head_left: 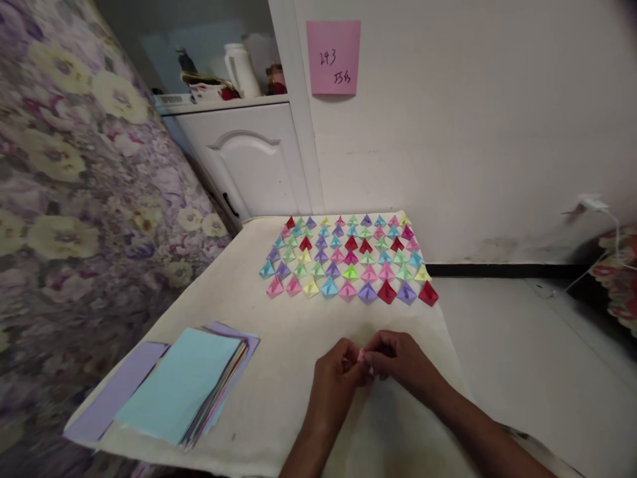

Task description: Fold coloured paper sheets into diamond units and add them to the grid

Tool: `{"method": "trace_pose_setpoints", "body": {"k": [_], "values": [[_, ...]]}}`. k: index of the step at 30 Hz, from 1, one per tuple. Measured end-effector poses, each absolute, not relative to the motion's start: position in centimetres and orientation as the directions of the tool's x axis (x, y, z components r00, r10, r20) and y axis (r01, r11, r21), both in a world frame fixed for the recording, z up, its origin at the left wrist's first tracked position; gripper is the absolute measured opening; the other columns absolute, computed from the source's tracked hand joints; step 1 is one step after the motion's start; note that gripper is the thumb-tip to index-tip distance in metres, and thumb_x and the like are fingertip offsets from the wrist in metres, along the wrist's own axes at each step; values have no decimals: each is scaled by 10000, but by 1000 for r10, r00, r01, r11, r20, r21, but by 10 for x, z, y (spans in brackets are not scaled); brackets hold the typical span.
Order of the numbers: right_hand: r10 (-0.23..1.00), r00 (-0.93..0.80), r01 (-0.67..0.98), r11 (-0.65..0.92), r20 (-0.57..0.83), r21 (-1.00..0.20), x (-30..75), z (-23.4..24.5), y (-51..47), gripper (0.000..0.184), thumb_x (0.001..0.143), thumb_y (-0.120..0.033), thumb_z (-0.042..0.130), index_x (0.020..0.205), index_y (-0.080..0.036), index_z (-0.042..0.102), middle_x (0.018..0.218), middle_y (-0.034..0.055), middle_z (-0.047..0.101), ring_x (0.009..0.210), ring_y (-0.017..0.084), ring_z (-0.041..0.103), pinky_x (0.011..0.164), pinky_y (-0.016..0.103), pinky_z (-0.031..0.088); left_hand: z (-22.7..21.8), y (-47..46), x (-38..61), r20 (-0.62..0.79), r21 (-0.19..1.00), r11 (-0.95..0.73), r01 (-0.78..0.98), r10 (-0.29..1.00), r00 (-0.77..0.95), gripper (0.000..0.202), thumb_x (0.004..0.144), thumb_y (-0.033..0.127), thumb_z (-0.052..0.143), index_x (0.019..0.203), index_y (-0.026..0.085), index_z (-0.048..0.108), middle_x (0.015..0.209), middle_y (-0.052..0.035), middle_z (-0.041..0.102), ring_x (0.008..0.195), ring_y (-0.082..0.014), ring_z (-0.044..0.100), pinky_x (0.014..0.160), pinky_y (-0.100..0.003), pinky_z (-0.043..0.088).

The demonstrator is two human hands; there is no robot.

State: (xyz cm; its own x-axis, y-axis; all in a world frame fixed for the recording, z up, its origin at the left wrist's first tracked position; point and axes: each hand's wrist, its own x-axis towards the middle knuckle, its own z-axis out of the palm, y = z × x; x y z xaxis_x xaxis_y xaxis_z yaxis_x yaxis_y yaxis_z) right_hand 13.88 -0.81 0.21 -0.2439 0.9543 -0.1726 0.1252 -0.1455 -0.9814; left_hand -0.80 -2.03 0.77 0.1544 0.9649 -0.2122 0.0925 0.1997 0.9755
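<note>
Between the fingertips of both hands is a small piece of pink paper (361,356), mostly covered by the fingers, so its folded shape does not show fully. My left hand (339,368) pinches it from the left. From the right, my right hand (398,355) grips it between thumb and forefinger. Beyond the hands, rows of small folded paper boats (368,292) in red, pink, blue, purple, green and yellow stand on the cream tabletop (279,358). A stack of coloured paper with a light blue sheet (184,378) on top lies to the left.
A purple sheet (119,392) lies partly under the stack at the table's left edge. Flowered curtain (74,199) hangs along the left. Behind stand a white cabinet (253,159) with a white jug (242,72) and a wall bearing a pink note (334,58).
</note>
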Motion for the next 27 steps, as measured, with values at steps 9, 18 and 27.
{"method": "trace_pose_setpoints", "body": {"k": [9,18,27], "values": [[971,-239,270,35,-32,-962,136,-3,-11,51,716,-148,566,721,-183,604,649,-2,631,607,139,583,557,242,437,12,-23,-8,-70,951,32,307,991,113,78,720,248,589,776,209,550,669,13,578,607,-140,583,545,-209,432],[970,-244,-170,-39,4,-985,140,15,-9,125,807,-290,556,789,-167,539,611,-20,577,548,105,533,557,240,439,38,-24,-10,-176,977,183,-109,981,76,168,787,311,537,855,159,557,630,-1,611,573,-135,587,597,-254,463],[955,-292,-296,-48,43,-954,138,23,-13,138,821,-298,568,821,-164,540,733,17,605,656,120,566,634,275,475,44,-31,-5,-153,980,152,-132,988,3,91,740,239,607,742,158,566,513,20,604,533,-117,553,574,-231,441]]}}
